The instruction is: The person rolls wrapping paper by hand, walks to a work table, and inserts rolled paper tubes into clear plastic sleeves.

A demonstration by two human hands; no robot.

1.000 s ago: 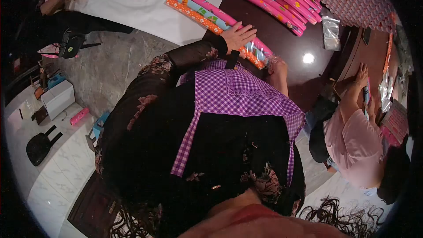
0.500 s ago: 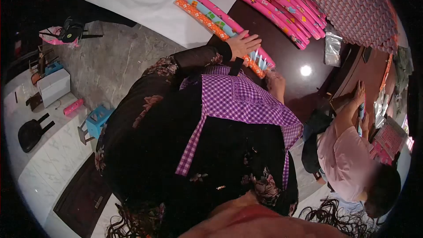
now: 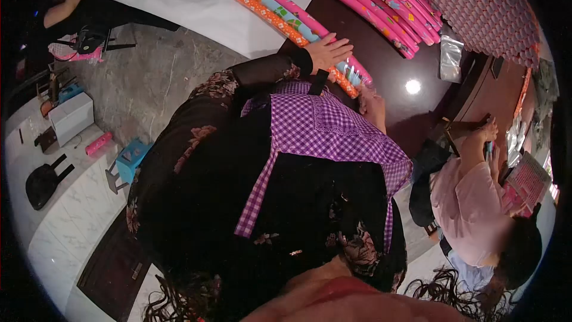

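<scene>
Three wrapping paper rolls lie side by side in a clear plastic sleeve: a pink roll (image 3: 286,1), a light blue patterned roll (image 3: 277,12) and an orange roll (image 3: 265,14). Across them, near their lower end, my left hand (image 3: 326,53) lies flat with its fingers stretched out. At that lower end my right hand (image 3: 372,106) has its fingers bent and pinched at the loose end of the clear plastic sleeve (image 3: 364,90). My fingertips there are small and partly hard to make out.
Beyond the dark table (image 3: 393,92) edge of the bundle lies a stack of pink rolls (image 3: 369,0). A clear plastic packet (image 3: 451,59) and a large pile of rolls (image 3: 476,12) are farther right. A co-worker (image 3: 468,203) works at right; another person's arm (image 3: 74,0) shows top left.
The bundle and my hands appear slightly higher in view, with my left hand still flat on the rolls. The co-worker's hand at right and the arm at top left have shifted.
</scene>
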